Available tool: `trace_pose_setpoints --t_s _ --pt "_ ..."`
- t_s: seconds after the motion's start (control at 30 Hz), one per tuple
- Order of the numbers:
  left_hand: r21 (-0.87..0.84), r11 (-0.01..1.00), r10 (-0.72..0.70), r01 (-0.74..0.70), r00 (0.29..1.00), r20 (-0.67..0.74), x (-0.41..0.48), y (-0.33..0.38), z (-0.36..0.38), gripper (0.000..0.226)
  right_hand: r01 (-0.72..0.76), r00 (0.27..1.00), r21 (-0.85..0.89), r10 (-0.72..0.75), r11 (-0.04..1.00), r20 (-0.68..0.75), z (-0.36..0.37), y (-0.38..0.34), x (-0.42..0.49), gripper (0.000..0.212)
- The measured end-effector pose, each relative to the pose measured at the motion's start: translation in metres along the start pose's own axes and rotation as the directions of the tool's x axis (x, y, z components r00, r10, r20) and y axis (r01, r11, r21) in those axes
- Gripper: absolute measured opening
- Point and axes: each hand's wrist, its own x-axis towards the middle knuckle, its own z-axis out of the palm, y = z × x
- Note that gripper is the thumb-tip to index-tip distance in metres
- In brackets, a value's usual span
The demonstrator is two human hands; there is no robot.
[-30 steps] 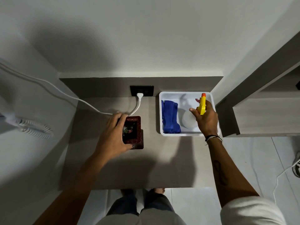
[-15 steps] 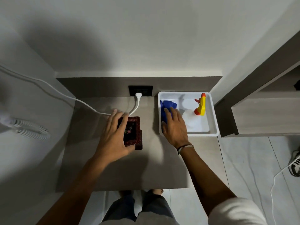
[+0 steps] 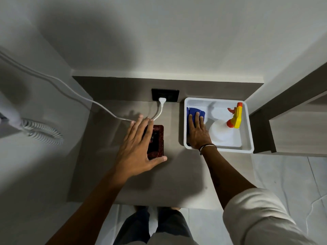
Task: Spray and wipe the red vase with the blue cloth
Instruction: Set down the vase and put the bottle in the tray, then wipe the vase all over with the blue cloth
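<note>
The red vase [image 3: 158, 138], a dark red rectangular pot seen from above, stands on the grey table [image 3: 177, 177]. My left hand [image 3: 138, 147] lies over its left side, fingers stretched past its far edge and thumb hooked around its near end. The blue cloth [image 3: 195, 110] lies in the left part of a white tray [image 3: 230, 149]. My right hand [image 3: 198, 131] rests flat on the cloth with fingers straight, covering most of it. A white spray bottle [image 3: 221, 132] with a yellow and orange head stands upright in the tray, just right of that hand.
A black wall socket [image 3: 165, 95] with a white plug and cable [image 3: 99, 103] sits behind the vase; the cable runs off to the left. A coiled white cord [image 3: 42, 129] hangs on the left wall. A wooden shelf unit [image 3: 297, 131] borders the tray's right side.
My right hand let go of the spray bottle, crossed left inside the tray and settled flat on the blue cloth. My left hand stayed on the vase, its fingers now straighter.
</note>
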Motion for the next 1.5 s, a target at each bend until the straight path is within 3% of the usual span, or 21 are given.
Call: trace_pose_setpoints --t_s 0.13,0.23,0.33,0.4,0.47,0.6,0.7,0.83,0.9,1.0,1.07,1.17,1.27,1.37,1.43,1.5 --pt "-0.096 0.995 -0.005 0.004 1.0 -0.011 0.0 -0.001 -0.001 0.125 -0.008 1.0 0.03 0.009 1.0 -0.029 0.001 -0.002 0.006 0.094" --pt "-0.254 0.967 -0.044 0.038 0.999 -0.019 0.004 -0.005 -0.006 0.12 -0.012 0.994 0.231 0.036 0.973 -0.1 -0.01 0.004 0.003 0.099" --pt "-0.382 0.922 -0.084 0.056 0.995 -0.056 0.004 -0.02 -0.008 0.112 -0.006 0.941 0.544 0.189 0.839 -0.28 -0.028 0.004 -0.017 0.07" --pt "-0.496 0.864 -0.123 0.081 0.991 -0.052 -0.004 -0.033 -0.006 0.11 0.014 0.863 0.69 0.34 0.724 -0.374 -0.04 -0.002 -0.042 0.071" --pt "-0.58 0.81 -0.153 0.085 0.986 -0.069 -0.014 -0.043 0.0 0.108 0.082 0.808 0.74 0.39 0.667 -0.441 -0.046 -0.015 -0.074 0.076" --pt "-0.621 0.782 -0.161 0.059 0.981 -0.109 -0.029 -0.06 0.01 0.102 0.236 0.826 0.774 0.298 0.588 -0.479 -0.034 -0.071 -0.143 0.074" --pt "-0.634 0.773 -0.141 0.031 0.982 -0.124 -0.029 -0.071 0.016 0.101 0.358 0.873 0.76 0.093 0.542 -0.478 -0.014 -0.13 -0.165 0.078" --pt "-0.657 0.753 -0.107 -0.027 0.981 -0.162 -0.031 -0.089 0.025 0.097 0.429 0.892 0.667 -0.17 0.609 -0.418 0.018 -0.192 -0.161 0.097" --pt "-0.644 0.765 -0.106 -0.027 0.98 -0.167 -0.037 -0.099 0.026 0.101 0.391 0.898 0.574 -0.159 0.72 -0.411 0.033 -0.181 -0.153 0.09" --pt "-0.658 0.753 -0.133 0.001 0.98 -0.15 -0.043 -0.105 0.029 0.107 0.183 0.944 0.507 -0.006 0.842 -0.331 0.046 -0.141 -0.141 0.09" --pt "-0.67 0.743 -0.137 0.002 0.979 -0.148 -0.041 -0.101 0.031 0.107 0.13 0.946 0.551 0.063 0.824 -0.317 0.046 -0.137 -0.139 0.091" --pt "-0.666 0.746 -0.129 -0.015 0.977 -0.167 -0.038 -0.097 0.034 0.103 0.337 0.895 0.622 -0.034 0.707 -0.446 0.038 -0.18 -0.147 0.083" --pt "-0.655 0.755 -0.104 -0.034 0.98 -0.17 -0.04 -0.101 0.034 0.1 0.432 0.88 0.656 -0.132 0.619 -0.456 0.04 -0.202 -0.156 0.102" --pt "-0.648 0.762 -0.121 -0.022 0.977 -0.176 -0.043 -0.104 0.033 0.107 0.285 0.921 0.583 -0.047 0.76 -0.388 0.051 -0.163 -0.152 0.095" --pt "-0.678 0.735 -0.156 0.007 0.975 -0.16 -0.042 -0.101 0.032 0.108 0.119 0.949 0.642 0.104 0.757 -0.297 0.05 -0.141 -0.148 0.092" --pt "-0.679 0.733 -0.133 -0.025 0.975 -0.179 -0.039 -0.096 0.035 0.104 0.163 0.938 0.684 0.103 0.711 -0.331 0.039 -0.154 -0.146 0.086"
